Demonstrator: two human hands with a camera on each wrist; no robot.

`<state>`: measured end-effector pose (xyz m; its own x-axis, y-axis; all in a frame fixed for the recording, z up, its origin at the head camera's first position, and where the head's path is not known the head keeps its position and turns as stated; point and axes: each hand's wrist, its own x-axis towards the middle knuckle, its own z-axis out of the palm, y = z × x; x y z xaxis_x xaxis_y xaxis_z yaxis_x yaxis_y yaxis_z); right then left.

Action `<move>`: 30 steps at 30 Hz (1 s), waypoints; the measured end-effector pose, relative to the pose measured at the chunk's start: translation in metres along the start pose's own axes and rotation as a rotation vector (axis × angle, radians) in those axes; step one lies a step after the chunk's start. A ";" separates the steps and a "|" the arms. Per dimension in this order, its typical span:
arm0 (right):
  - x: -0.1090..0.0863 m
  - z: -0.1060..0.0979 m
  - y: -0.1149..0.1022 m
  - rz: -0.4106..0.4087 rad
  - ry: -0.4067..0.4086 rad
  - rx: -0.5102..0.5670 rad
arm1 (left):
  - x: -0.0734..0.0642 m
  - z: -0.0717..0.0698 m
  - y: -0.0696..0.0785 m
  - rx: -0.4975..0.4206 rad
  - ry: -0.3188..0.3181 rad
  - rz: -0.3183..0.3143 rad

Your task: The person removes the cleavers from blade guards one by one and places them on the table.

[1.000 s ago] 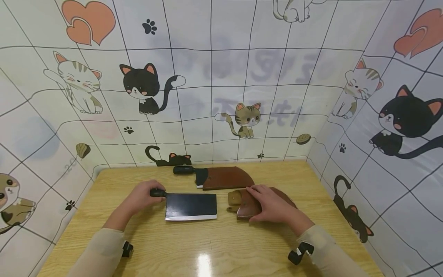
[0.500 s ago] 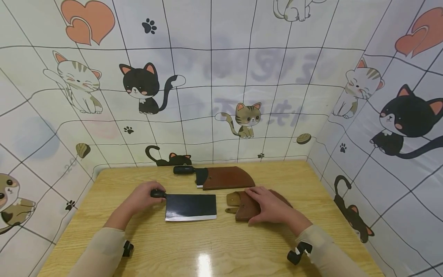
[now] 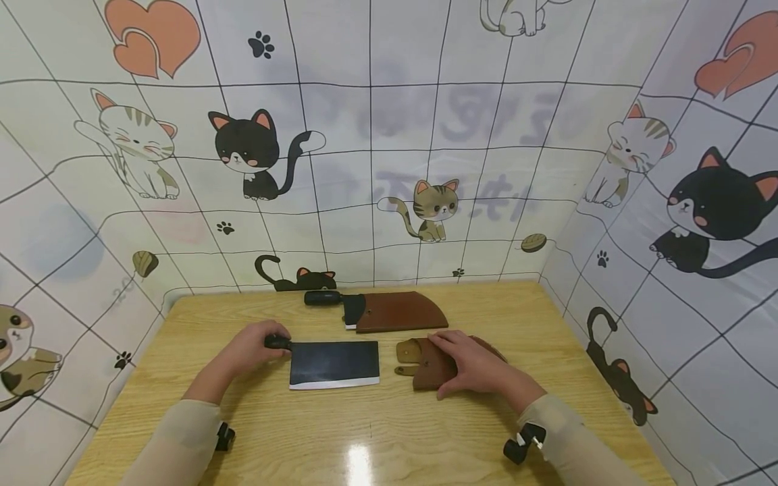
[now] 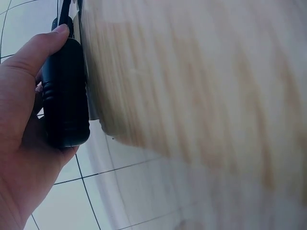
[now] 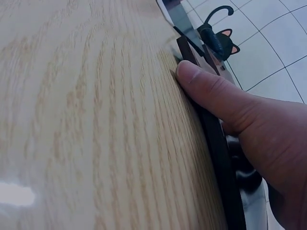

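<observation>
My left hand grips the black handle of a cleaver, thumb laid along it. The cleaver's dark rectangular blade points right, with its bright edge toward me. To the right of the blade, my right hand spans a brown leather knife sheath, thumb at the near edge and fingers over the far edge. Two tan strap ends stick out from the sheath's left end, facing the blade tip. The right wrist view shows the thumb pressed on the sheath's dark edge. My palm hides much of the sheath's right part.
Behind them, a second knife with a black handle lies in a brown leather sheath. All lie on a wood-grain table. A cat-print cloth encloses the back and sides.
The sheath under my right hand has shifted slightly left and toward me, and its near edge now lies flatter. My left hand and the cleaver have barely moved.
</observation>
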<state>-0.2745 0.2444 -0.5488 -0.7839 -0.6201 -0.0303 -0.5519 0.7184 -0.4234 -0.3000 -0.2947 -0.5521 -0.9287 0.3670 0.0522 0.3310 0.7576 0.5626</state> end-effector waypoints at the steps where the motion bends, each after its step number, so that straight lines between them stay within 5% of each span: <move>1: 0.000 0.000 0.001 -0.003 -0.002 0.002 | 0.000 0.000 0.000 0.001 -0.002 -0.003; 30: 0.001 0.010 0.011 -0.012 0.028 0.032 | 0.001 -0.003 -0.001 -0.049 -0.038 -0.046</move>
<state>-0.2785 0.2488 -0.5628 -0.7852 -0.6192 -0.0004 -0.5521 0.7004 -0.4524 -0.3016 -0.2965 -0.5501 -0.9357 0.3528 -0.0052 0.2785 0.7474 0.6032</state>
